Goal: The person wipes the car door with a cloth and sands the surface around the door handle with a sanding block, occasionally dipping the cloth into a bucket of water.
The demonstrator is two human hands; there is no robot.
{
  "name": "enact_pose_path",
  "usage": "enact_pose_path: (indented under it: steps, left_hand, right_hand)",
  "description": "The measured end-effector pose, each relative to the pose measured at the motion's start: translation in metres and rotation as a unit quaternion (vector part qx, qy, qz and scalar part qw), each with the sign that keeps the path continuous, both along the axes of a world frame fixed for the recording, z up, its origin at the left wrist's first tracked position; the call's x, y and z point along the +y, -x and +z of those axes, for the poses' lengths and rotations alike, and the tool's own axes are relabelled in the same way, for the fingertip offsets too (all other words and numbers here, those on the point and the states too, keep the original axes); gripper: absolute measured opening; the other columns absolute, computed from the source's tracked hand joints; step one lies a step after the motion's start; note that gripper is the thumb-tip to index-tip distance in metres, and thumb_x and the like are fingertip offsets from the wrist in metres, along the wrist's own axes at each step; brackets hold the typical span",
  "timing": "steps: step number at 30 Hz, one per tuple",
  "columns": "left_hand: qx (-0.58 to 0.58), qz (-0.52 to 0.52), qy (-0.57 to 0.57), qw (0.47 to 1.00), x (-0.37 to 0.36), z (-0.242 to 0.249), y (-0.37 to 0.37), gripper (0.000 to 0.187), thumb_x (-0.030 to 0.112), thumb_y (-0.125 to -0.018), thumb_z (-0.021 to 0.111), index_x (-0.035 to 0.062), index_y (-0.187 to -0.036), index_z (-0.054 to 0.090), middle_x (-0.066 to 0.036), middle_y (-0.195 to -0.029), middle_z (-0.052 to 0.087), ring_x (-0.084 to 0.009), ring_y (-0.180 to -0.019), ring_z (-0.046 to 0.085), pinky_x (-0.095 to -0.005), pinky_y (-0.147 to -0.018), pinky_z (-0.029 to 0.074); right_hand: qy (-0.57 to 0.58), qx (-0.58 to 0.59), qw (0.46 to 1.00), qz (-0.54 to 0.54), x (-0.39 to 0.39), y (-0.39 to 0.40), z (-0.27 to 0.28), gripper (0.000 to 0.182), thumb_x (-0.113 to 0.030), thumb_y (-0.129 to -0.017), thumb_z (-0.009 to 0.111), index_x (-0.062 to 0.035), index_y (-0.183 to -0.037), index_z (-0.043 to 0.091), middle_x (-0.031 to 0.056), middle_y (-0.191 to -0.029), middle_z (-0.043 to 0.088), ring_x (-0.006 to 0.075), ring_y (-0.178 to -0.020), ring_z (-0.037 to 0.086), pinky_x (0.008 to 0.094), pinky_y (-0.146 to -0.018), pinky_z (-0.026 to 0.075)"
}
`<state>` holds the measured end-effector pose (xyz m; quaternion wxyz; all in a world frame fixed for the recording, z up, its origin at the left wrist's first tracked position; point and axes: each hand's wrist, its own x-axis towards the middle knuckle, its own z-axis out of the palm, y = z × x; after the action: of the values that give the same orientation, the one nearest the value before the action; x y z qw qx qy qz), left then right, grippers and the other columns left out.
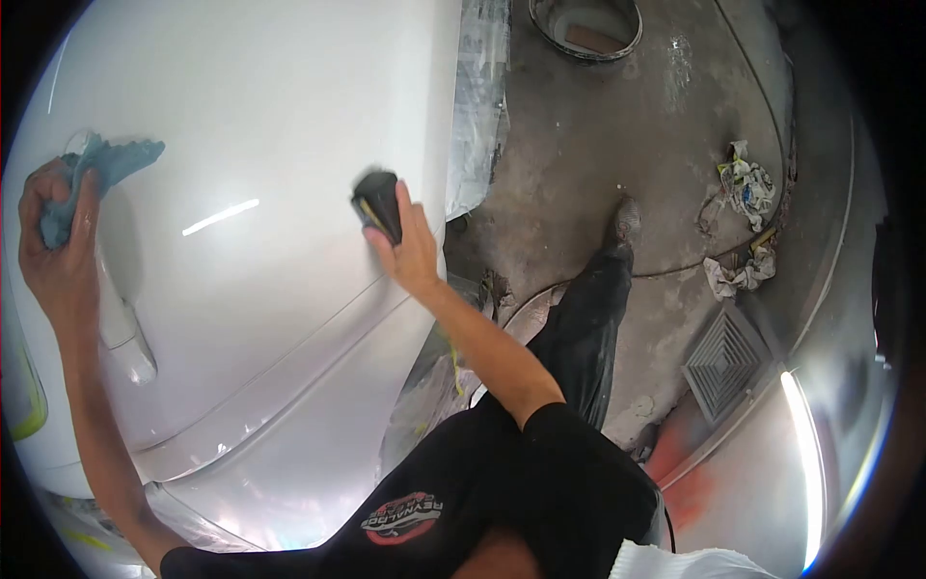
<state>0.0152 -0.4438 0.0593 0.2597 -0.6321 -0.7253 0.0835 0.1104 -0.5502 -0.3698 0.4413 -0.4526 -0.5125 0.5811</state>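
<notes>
My left hand (66, 261) is closed around a crumpled blue cloth (121, 162), at the far left near the car's door handle (123, 323). A loose end of the cloth sticks out to the right. Over the glossy white car panel (280, 135), my right hand (415, 253) grips a dark hand sanding block (377, 200) that has a yellowish mark on its side. The block appears to rest on the panel, close to its right edge; its underside is hidden. A bright strip of light reflects between both hands.
Masking paper (477, 125) hangs along the panel's right edge. A bucket (586, 53) with cloudy liquid stands on the stained concrete floor (588, 145). Crumpled paper (748, 188) lies at right, near a square vent grille (723, 362). A cable or hose crosses the floor.
</notes>
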Motion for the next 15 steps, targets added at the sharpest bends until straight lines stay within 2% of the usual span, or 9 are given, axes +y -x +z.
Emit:
enact_pose_path:
  steps: [1,2,3,4,6,8,10,12,15]
  left_hand:
    - [-0.008,0.001,-0.011,1.000,0.001,-0.003,-0.001,0.029,0.025,-0.092,0.075,0.0051,-0.111,0.069,-0.004,-0.115,0.066,-0.0142,-0.106,0.061,-0.0285,-0.095,0.047]
    - [-0.016,0.002,-0.014,1.000,0.000,-0.004,-0.002,0.028,0.026,-0.091,0.076,0.0052,-0.109,0.068,-0.003,-0.113,0.065,-0.0143,-0.103,0.061,-0.0278,-0.094,0.047]
    - [-0.023,0.001,-0.025,0.999,0.001,-0.006,-0.001,0.027,0.026,-0.091,0.076,0.0053,-0.106,0.068,-0.003,-0.112,0.065,-0.0145,-0.101,0.061,-0.0272,-0.092,0.046]
    - [-0.015,-0.002,-0.020,1.000,0.002,-0.006,0.002,0.026,0.025,-0.091,0.076,0.0061,-0.108,0.069,-0.003,-0.112,0.065,-0.0146,-0.102,0.061,-0.0278,-0.093,0.047]
    - [-0.002,-0.007,-0.012,1.000,-0.001,0.001,0.009,0.023,0.021,-0.093,0.075,0.0078,-0.110,0.069,-0.002,-0.112,0.066,-0.0147,-0.105,0.061,-0.0289,-0.095,0.047]
    - [-0.041,-0.006,-0.003,0.999,-0.002,0.003,0.010,0.027,0.026,-0.090,0.077,0.0064,-0.107,0.068,-0.002,-0.111,0.064,-0.0136,-0.101,0.060,-0.0267,-0.092,0.046]
    - [-0.064,-0.012,-0.006,0.998,-0.001,0.001,0.007,0.030,0.028,-0.089,0.078,0.0057,-0.105,0.067,-0.002,-0.110,0.064,-0.0128,-0.099,0.060,-0.0252,-0.091,0.045]
    - [-0.061,-0.018,-0.008,0.998,0.001,-0.002,-0.001,0.030,0.028,-0.089,0.078,0.0057,-0.106,0.067,-0.002,-0.110,0.064,-0.0123,-0.100,0.060,-0.0246,-0.090,0.045]
    - [-0.027,-0.018,-0.017,0.999,-0.002,-0.001,0.008,0.027,0.024,-0.090,0.077,0.0056,-0.106,0.067,-0.002,-0.110,0.064,-0.0122,-0.101,0.059,-0.0237,-0.089,0.045]
  right_hand:
    - [-0.002,-0.012,1.000,0.002,0.008,0.001,-0.009,0.086,-0.035,-0.088,0.069,-0.0135,-0.158,0.026,0.0240,-0.108,0.056,0.0413,-0.092,0.059,0.0481,-0.078,0.050]
    - [-0.016,-0.029,0.999,-0.035,0.051,0.008,-0.025,0.085,-0.036,-0.089,0.068,-0.0131,-0.158,0.026,0.0240,-0.108,0.056,0.0420,-0.091,0.059,0.0477,-0.077,0.051]
    - [0.019,-0.044,0.998,-0.031,0.099,0.007,-0.029,0.082,-0.036,-0.090,0.068,-0.0130,-0.157,0.026,0.0245,-0.108,0.056,0.0430,-0.093,0.059,0.0493,-0.078,0.051]
    - [-0.011,-0.057,0.995,-0.079,0.137,0.014,-0.044,0.082,-0.036,-0.090,0.068,-0.0129,-0.157,0.028,0.0242,-0.110,0.055,0.0432,-0.096,0.060,0.0495,-0.080,0.051]
    - [-0.009,-0.022,0.994,-0.107,0.179,0.017,-0.058,0.083,-0.038,-0.089,0.070,-0.0126,-0.156,0.028,0.0242,-0.112,0.056,0.0434,-0.098,0.060,0.0489,-0.083,0.051]
    - [-0.009,-0.043,0.994,-0.095,0.152,0.015,-0.052,0.084,-0.037,-0.088,0.071,-0.0131,-0.156,0.029,0.0262,-0.110,0.057,0.0431,-0.095,0.061,0.0488,-0.082,0.052]
    - [-0.019,-0.063,0.995,-0.076,0.069,0.016,-0.043,0.085,-0.035,-0.086,0.072,-0.0140,-0.157,0.030,0.0275,-0.106,0.057,0.0431,-0.089,0.061,0.0490,-0.078,0.052]
    - [-0.032,0.024,0.998,-0.056,-0.007,-0.001,-0.027,0.086,-0.033,-0.085,0.073,-0.0147,-0.157,0.029,0.0270,-0.099,0.056,0.0435,-0.085,0.060,0.0507,-0.074,0.051]
    - [-0.038,-0.029,0.998,-0.047,0.030,0.009,-0.049,0.085,-0.032,-0.085,0.073,-0.0137,-0.157,0.030,0.0248,-0.099,0.055,0.0434,-0.085,0.059,0.0508,-0.074,0.050]
